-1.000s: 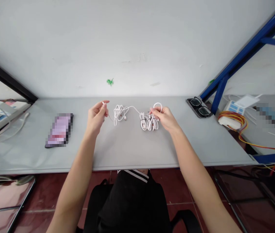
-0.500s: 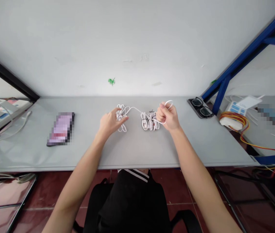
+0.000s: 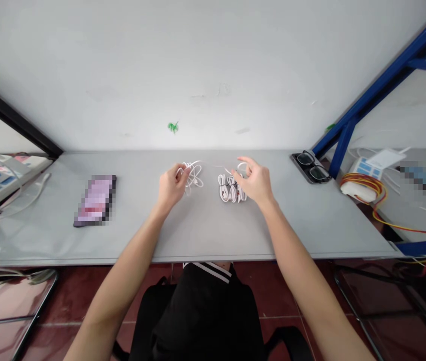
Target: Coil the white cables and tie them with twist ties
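Observation:
My left hand pinches a loose white cable between thumb and fingers, and its loops spread out to the right of the fingertips. A thin, blurred stretch of cable runs across toward my right hand. There the thumb and index finger stand apart, while the other fingers curl in, partly hidden, with a cable loop by them. Below that hand, bundles of white cable lie side by side on the grey table, bound with dark ties. My right thumb and palm partly cover the rightmost bundle.
A phone with a blurred-out screen lies at the left. Glasses rest on a dark case at the back right. Power strips and cords are beyond the left edge; a coiled red-yellow wire is on the right.
My left fingers have closed on the cable from a spread pose. The right hand has shifted slightly left, turned, and parted its thumb and index finger from a fist.

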A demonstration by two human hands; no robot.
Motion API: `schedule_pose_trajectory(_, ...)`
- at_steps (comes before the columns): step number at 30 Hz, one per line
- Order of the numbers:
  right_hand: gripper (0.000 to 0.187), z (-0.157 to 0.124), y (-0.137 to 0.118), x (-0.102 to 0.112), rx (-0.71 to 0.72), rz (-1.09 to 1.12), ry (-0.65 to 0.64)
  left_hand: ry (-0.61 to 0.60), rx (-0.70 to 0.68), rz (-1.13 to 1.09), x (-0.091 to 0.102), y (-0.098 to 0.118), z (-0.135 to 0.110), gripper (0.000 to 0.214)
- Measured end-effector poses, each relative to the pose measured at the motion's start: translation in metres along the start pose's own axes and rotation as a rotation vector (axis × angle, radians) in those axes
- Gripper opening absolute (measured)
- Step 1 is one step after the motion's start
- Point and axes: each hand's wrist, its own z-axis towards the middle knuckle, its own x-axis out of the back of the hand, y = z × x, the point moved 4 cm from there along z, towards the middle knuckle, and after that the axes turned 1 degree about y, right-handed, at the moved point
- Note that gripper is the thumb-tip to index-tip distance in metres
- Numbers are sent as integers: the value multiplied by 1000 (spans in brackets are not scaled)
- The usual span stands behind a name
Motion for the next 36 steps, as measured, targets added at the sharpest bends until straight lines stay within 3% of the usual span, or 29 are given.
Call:
schedule_pose_trajectory(4,35,-1,-3,-10,8,-335,-101,17,-8,-105,3,6,-1,23)
schedule_pose_trajectory(9,23,-4,-5,-17,64,-344,-247,69,9,-157,7,8,-3,25)
schedule_pose_trajectory(12,30,-2,-1,-19,49,-104,-268,53,12,-151,6,8,-4,25)
schedule_pose_trajectory(18,39,1,13,-26,-266,733,-287,-145,-10,-21,-5,10,-7,26)
schedule_pose_trajectory(22,37,1,5,-26,-364,1058,-302,-217,-63,66,-11,12,-8,27)
schedule_pose_trajectory(29,52,-7,-16,-42,-390,1270,-372,-323,-189,134,-21,18,-14,31)
schedule_pose_trajectory(33,49,-6,-14,-45,-442,1263,-258,-366,-101,-4,-18,16,-13,28)
schedule_pose_trajectory(36,45,-2,-9,-37,-469,1260,-155,-347,-4,-210,-13,13,-10,40)
